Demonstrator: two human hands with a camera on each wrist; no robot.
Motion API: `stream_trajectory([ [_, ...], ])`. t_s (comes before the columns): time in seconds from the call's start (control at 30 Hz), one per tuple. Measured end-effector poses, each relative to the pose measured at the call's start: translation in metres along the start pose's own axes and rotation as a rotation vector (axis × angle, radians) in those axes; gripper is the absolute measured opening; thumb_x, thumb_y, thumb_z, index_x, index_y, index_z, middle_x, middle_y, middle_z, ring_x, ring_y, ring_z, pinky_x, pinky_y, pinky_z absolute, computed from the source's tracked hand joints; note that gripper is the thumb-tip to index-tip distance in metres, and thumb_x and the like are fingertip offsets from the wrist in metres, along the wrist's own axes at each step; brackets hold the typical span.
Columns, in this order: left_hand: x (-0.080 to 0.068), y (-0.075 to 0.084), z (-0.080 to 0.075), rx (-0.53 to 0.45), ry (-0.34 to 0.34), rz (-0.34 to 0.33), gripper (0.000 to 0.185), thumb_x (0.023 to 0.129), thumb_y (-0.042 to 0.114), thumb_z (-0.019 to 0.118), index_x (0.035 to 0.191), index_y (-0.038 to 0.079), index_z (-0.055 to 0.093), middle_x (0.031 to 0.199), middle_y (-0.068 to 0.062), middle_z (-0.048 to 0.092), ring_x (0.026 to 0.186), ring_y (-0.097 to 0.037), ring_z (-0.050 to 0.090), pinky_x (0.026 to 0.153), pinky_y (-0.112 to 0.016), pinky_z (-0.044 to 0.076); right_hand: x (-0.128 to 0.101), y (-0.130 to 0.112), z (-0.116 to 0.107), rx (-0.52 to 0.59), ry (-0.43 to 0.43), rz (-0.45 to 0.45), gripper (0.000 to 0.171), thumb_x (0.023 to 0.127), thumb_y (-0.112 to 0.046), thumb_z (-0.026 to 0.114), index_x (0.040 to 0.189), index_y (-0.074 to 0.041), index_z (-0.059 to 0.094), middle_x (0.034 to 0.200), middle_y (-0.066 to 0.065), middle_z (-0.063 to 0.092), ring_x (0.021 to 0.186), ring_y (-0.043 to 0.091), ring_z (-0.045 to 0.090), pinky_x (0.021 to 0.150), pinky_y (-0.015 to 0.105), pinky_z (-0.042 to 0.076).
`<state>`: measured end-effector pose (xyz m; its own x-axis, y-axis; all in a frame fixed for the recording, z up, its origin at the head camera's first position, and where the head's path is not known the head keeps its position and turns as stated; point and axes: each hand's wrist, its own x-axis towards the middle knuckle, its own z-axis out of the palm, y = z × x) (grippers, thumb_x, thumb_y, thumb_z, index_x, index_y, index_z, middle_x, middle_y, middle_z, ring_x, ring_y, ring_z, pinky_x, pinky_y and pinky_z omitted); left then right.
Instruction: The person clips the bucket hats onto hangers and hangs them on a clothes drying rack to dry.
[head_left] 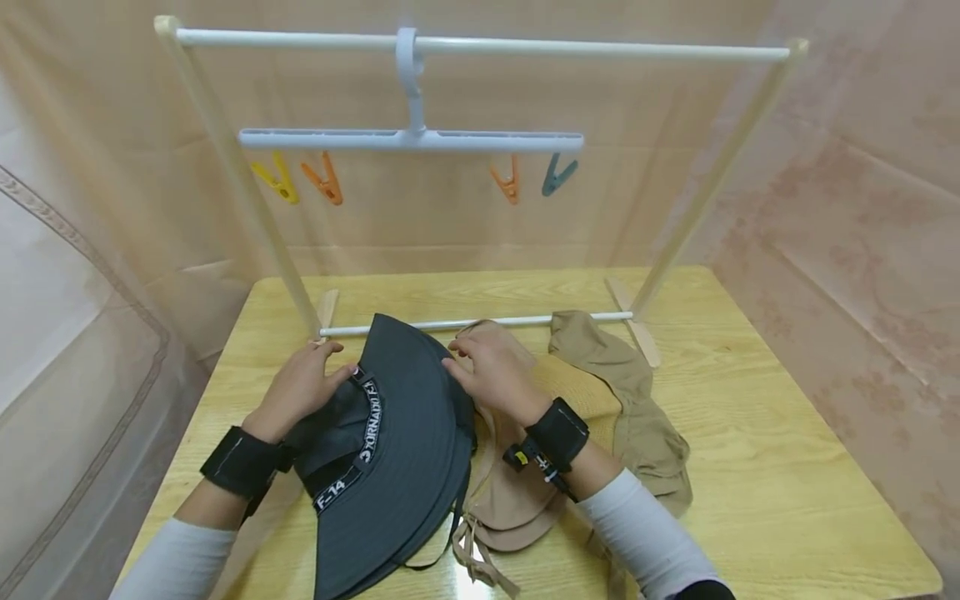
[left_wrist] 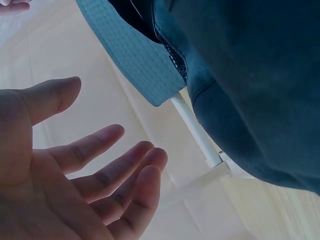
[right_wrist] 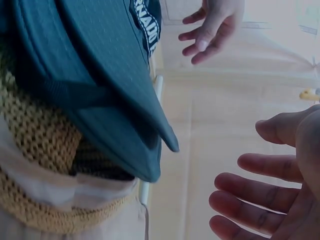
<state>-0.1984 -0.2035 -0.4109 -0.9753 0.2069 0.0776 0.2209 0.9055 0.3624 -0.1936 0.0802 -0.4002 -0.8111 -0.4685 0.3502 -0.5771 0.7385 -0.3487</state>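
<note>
A dark bucket hat [head_left: 416, 433] with a black-and-white lettered band lies folded on its side at the front of the table. Over its crown side hovers my left hand [head_left: 303, 387], fingers loosely bent; the left wrist view shows its palm empty, apart from the dark cloth. My right hand [head_left: 495, 371] is above the hat's far brim, its fingers [right_wrist: 255, 192] spread with nothing in them. Under and beside the dark hat are a beige hat [head_left: 517, 508] with ties, a straw-coloured woven hat [head_left: 577, 387] and a khaki cloth hat [head_left: 645, 417], partly overlapping.
A white rack bar [head_left: 615, 50] spans the back, held by slanted posts [head_left: 693, 200]. From it hangs a pale blue hanger [head_left: 412, 140] with several clothespins, among them a yellow clothespin [head_left: 279, 179] and a blue clothespin [head_left: 557, 175]. The wooden table [head_left: 780, 483] extends right.
</note>
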Motion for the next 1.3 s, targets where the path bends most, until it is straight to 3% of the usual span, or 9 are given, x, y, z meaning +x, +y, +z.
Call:
stream_trajectory([
  [0.1, -0.002, -0.005, -0.003, -0.006, -0.016, -0.019, 0.048, 0.089, 0.032, 0.054, 0.120, -0.004, 0.050, 0.116, -0.027, 0.053, 0.106, -0.043, 0.050, 0.087, -0.053, 0.040, 0.003, -0.008, 0.004, 0.025, -0.050, 0.016, 0.032, 0.091, -0.031, 0.052, 0.109, -0.008, 0.062, 0.097, 0.005, 0.064, 0.082, 0.014, 0.061, 0.070, 0.026, 0.049],
  [0.6, -0.006, -0.017, -0.006, -0.024, -0.089, -0.098, 0.052, 0.089, 0.033, 0.052, 0.124, -0.006, 0.047, 0.123, -0.032, 0.049, 0.110, -0.046, 0.047, 0.086, -0.055, 0.040, 0.014, -0.041, 0.021, -0.063, -0.127, -0.056, 0.036, 0.092, -0.038, 0.047, 0.115, -0.013, 0.060, 0.106, 0.002, 0.063, 0.093, 0.013, 0.060, 0.079, 0.027, 0.049],
  [0.8, -0.008, -0.023, -0.003, -0.018, -0.097, -0.097, 0.053, 0.089, 0.033, 0.052, 0.123, -0.008, 0.047, 0.121, -0.032, 0.050, 0.108, -0.046, 0.049, 0.085, -0.054, 0.041, 0.014, -0.053, 0.029, -0.062, -0.180, -0.048, 0.039, 0.092, -0.041, 0.046, 0.117, -0.014, 0.058, 0.108, 0.000, 0.062, 0.095, 0.012, 0.059, 0.079, 0.025, 0.049],
  [1.3, -0.015, -0.023, -0.003, -0.001, -0.169, -0.152, 0.055, 0.089, 0.036, 0.052, 0.125, -0.006, 0.046, 0.120, -0.032, 0.051, 0.103, -0.043, 0.052, 0.078, -0.051, 0.044, 0.006, -0.069, 0.052, -0.032, -0.248, -0.062, 0.036, 0.090, -0.039, 0.052, 0.115, -0.015, 0.060, 0.106, 0.000, 0.062, 0.094, 0.012, 0.059, 0.078, 0.026, 0.049],
])
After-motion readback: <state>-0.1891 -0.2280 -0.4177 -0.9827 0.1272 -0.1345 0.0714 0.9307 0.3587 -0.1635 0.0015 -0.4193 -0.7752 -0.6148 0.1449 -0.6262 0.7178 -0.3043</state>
